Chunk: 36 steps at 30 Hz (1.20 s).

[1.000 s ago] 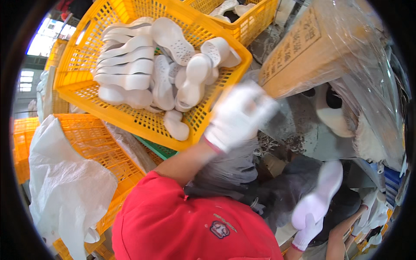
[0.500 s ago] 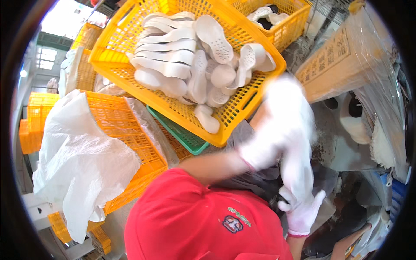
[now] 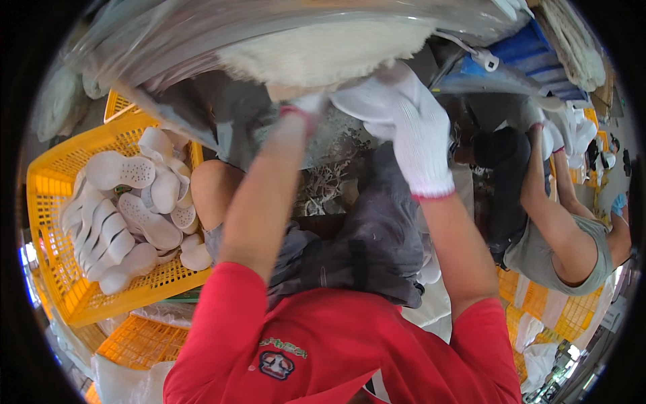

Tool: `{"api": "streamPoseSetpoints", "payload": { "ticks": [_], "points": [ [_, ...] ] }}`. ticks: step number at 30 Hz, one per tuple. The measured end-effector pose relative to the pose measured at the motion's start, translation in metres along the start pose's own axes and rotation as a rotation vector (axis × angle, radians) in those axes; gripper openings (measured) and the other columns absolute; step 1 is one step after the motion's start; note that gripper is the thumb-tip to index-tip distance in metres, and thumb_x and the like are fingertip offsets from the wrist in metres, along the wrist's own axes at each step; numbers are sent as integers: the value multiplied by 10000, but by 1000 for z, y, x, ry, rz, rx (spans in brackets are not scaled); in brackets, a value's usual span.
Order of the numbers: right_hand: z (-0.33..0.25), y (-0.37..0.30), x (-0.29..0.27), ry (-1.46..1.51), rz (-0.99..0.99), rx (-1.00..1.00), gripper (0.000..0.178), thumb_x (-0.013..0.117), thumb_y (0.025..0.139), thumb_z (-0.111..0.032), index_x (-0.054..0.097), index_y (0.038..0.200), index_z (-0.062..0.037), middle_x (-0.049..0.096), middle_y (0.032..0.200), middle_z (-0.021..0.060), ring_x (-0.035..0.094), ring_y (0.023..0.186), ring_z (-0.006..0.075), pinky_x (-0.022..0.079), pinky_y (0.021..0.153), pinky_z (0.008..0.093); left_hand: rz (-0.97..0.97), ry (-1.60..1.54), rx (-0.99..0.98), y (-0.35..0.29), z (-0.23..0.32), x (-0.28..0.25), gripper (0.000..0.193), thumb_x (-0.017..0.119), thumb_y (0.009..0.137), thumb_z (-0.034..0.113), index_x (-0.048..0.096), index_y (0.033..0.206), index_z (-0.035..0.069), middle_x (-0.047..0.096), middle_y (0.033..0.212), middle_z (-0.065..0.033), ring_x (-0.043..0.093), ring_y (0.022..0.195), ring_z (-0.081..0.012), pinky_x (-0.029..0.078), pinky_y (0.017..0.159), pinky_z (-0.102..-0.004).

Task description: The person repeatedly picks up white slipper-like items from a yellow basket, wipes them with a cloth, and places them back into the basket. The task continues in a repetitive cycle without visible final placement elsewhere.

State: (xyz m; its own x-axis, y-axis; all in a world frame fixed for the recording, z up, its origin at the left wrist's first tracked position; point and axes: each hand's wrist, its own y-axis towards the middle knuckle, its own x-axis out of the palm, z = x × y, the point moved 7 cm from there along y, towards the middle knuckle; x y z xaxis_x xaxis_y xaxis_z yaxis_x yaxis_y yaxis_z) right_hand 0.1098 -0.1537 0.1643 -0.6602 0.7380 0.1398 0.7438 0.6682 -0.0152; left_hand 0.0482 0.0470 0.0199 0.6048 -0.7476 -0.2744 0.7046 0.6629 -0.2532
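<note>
White, smooth, rounded shoe sole (image 3: 360, 102) sits near the upper middle of the view, held in front of the wearer, just below a wide band of cream-white fluffy material (image 3: 330, 50). Whether the sole touches that band cannot be told.

The wearer's right hand (image 3: 418, 131), in a white knit glove with a red cuff, has hold of the sole from its right side. This hand is partly closed, its fingers bent around the piece and its back toward the camera.

The left hand (image 3: 311, 104), gloved the same way, is blurred and largely hidden at the sole's left end, close to the fluffy edge. How far open it is, and whether it grips anything, cannot be told.

Clear plastic film (image 3: 155, 47) hangs around the fluffy band. Below the hands lie pale, stringy scraps (image 3: 321, 192) and the wearer's dark grey trousers (image 3: 377, 215). The wearer has a red shirt (image 3: 336, 337) with a small emblem on the chest.

At left, a yellow perforated plastic basket (image 3: 42, 222) holds many white soles (image 3: 149, 222), some lined up in a row, others jumbled. An orange plastic crate (image 3: 145, 342) is below it. At right, a co-worker in a grey-green top (image 3: 575, 259) reaches forward.
</note>
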Motion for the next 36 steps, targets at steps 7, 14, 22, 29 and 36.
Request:
{"api": "streamPoseSetpoints", "payload": {
  "ticks": [7,14,22,29,36],
  "points": [
    [8,59,22,-1166,-240,-591,292,798,893,-205,790,1120,-22,776,1046,236,773,1005,393,622,876,464,-389,-427,-124,-93,-10,-14,516,850,1019,308,700,1436,45,774,992,-36,673,707,-102,554,636,-278],
    [-8,-17,-28,-538,151,-40,976,910,865,-243,427,1661,48,677,1455,245,701,1318,384,558,1125,427,17,-1335,-106,-47,14,109,303,739,1112,257,700,1308,28,771,1144,-70,755,1058,-205,608,955,-375],
    [18,48,-25,-712,189,-136,660,797,887,-275,627,1405,98,728,1263,314,738,1185,443,599,1018,460,-2,565,205,-15,30,4,779,762,1006,634,692,1419,-22,795,1236,-223,759,1204,-344,579,1035,-461],
    [15,63,9,-998,-202,-327,324,804,861,-250,785,1136,-79,799,1061,205,787,981,361,638,854,441,-96,-311,-147,-84,4,26,609,831,990,443,737,1320,-60,775,1123,-83,697,1000,-146,571,878,-317],
    [-25,-38,26,-1731,-254,-828,449,763,850,-161,761,1298,-131,761,1329,153,661,1302,459,417,1235,565,-283,-920,-38,-39,8,61,372,719,1106,353,772,1346,75,805,1234,-94,760,1166,-232,637,948,-417]
  ]
}}
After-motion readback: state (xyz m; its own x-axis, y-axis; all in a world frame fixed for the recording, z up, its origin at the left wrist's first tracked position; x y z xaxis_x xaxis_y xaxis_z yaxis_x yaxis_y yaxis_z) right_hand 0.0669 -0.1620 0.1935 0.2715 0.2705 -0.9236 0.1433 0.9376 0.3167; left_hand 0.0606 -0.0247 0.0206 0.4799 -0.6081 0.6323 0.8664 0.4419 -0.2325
